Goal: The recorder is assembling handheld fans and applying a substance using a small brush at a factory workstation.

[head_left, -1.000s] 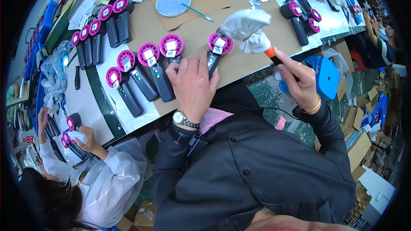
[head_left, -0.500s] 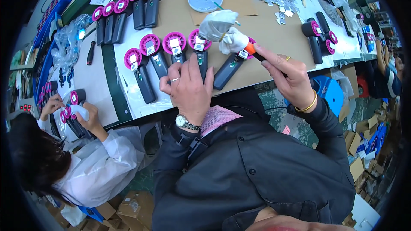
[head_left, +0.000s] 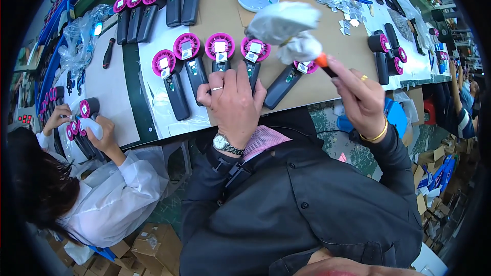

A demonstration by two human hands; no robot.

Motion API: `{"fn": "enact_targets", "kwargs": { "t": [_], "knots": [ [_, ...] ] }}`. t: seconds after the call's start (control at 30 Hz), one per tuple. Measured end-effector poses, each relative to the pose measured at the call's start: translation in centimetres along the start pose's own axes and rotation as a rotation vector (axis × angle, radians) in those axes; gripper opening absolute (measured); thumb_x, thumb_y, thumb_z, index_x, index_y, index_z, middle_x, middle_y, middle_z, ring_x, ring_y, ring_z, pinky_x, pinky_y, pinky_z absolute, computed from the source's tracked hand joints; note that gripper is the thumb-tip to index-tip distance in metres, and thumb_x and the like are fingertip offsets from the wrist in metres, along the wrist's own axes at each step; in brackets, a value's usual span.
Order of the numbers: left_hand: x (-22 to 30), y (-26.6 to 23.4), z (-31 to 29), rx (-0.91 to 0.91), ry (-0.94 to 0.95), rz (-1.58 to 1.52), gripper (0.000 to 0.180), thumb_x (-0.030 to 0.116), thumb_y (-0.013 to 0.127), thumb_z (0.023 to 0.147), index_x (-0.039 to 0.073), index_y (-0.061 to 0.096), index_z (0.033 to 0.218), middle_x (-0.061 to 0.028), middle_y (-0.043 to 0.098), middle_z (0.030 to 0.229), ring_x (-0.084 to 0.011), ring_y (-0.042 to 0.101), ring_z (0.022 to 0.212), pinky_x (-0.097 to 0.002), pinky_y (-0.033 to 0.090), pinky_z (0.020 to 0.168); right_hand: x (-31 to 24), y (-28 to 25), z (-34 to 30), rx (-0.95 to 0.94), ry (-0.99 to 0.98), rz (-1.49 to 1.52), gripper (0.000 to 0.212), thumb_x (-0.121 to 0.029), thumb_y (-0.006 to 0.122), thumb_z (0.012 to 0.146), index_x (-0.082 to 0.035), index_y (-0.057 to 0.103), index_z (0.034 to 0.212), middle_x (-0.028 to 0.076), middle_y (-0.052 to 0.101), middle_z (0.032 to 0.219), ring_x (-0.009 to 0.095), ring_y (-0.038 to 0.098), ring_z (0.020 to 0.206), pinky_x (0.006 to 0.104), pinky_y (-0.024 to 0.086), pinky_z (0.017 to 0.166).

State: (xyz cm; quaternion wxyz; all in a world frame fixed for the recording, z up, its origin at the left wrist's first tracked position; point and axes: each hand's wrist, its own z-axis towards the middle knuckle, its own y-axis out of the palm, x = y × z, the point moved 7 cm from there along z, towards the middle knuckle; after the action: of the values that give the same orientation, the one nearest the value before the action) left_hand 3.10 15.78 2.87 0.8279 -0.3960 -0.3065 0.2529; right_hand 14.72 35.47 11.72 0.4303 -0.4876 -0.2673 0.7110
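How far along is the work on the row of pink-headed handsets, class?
Done: cannot tell; all five handsets look alike. In hand: left hand steadies the fourth handset while right hand holds a white-wrapped tool above the fifth handset. Left: unclear.

The left hand [head_left: 235,105] lies flat on dark handheld devices with round magenta heads [head_left: 220,51] at twelve o'clock on the brown cardboard-topped table [head_left: 332,46], while the right hand [head_left: 360,99] at two o'clock grips an orange-tipped tool wrapped in white cloth [head_left: 299,48].
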Motion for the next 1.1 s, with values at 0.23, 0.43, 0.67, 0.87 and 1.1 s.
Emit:
{"fn": "enact_targets", "kwargs": {
  "t": [0.23,0.43,0.67,0.87,1.1],
  "knots": [
    [0.2,0.4,0.4,0.014,0.028,-0.005,0.051,0.029,0.084,0.085,0.003,0.075,0.128,-0.004,0.065,0.101,-0.0245,0.056,0.11,-0.0457,0.029,0.096,1.7,1.5,-0.2,-0.133,0.007,-0.207,0.049,0.01,0.072,0.098,-0.002,0.071,0.146,0.015,0.071,0.084,0.022,0.056,0.062,0.0347,0.046,0.061],
    [-0.1,0.2,0.2,0.008,0.02,-0.024,0.05,0.028,0.084,0.085,0.003,0.075,0.128,-0.0044,0.065,0.102,-0.0248,0.056,0.111,-0.0461,0.029,0.096,1.1,-0.3,-0.3,0.043,0.096,0.13,0.05,0.008,0.073,0.098,-0.006,0.072,0.147,0.017,0.073,0.086,0.022,0.058,0.063,0.0341,0.048,0.062],
    [0.1,0.1,0.2,0.01,0.025,-0.022,0.049,0.027,0.083,0.085,0.003,0.075,0.128,-0.0047,0.065,0.102,-0.025,0.056,0.11,-0.0462,0.029,0.096,0.1,-1.3,0.0,0.063,0.019,0.008,0.052,0.008,0.074,0.098,-0.007,0.072,0.147,0.018,0.072,0.084,0.023,0.059,0.063,0.035,0.049,0.062],
    [0.2,0.2,0.1,-0.005,0.037,-0.011,0.049,0.027,0.083,0.085,0.003,0.075,0.127,-0.0045,0.065,0.102,-0.0249,0.057,0.11,-0.0464,0.029,0.096,1.4,1.1,-0.1,-0.15,0.055,-0.137,0.05,0.011,0.072,0.097,-0.001,0.071,0.145,0.019,0.072,0.087,0.026,0.061,0.065,0.0351,0.048,0.062],
    [0.2,0.2,0.3,0.014,0.029,-0.028,0.048,0.026,0.083,0.085,0.003,0.076,0.126,-0.004,0.065,0.102,-0.0244,0.057,0.109,-0.0468,0.029,0.097,-0.5,-2.4,0.4,0.159,0.013,0.09,0.052,0.009,0.074,0.097,-0.007,0.072,0.146,0.017,0.063,0.076,0.029,0.056,0.062,0.0403,0.047,0.061]
  ]
}}
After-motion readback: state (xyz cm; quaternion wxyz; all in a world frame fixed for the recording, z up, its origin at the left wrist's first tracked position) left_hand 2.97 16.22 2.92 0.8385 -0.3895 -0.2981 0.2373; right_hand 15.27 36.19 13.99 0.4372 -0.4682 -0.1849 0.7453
